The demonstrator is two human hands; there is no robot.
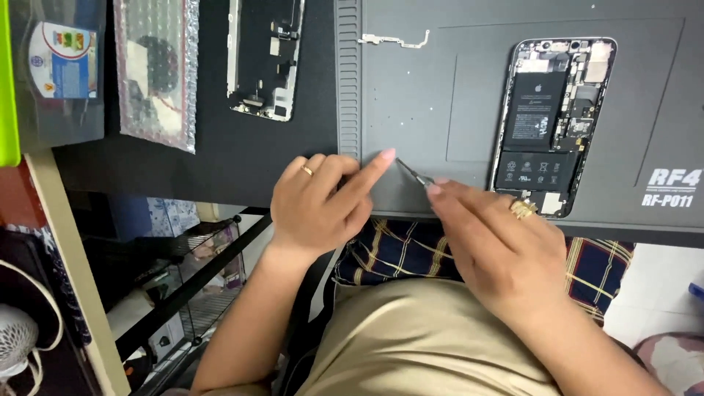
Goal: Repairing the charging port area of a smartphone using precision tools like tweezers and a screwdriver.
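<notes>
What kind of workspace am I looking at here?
Probably a phone repair bench: an opened phone with its battery exposed lies on a grey repair mat, a detached screen assembly beside it, and the right hand holds tweezers.

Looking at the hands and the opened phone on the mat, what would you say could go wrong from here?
The tweezers in the right hand meet the left hand near the grey mat's front edge, so any small part pinched there could drop off the bench. The opened phone lies just beside the right hand, so a slip might strike its exposed battery. The loose flex strip could be brushed away.
</notes>
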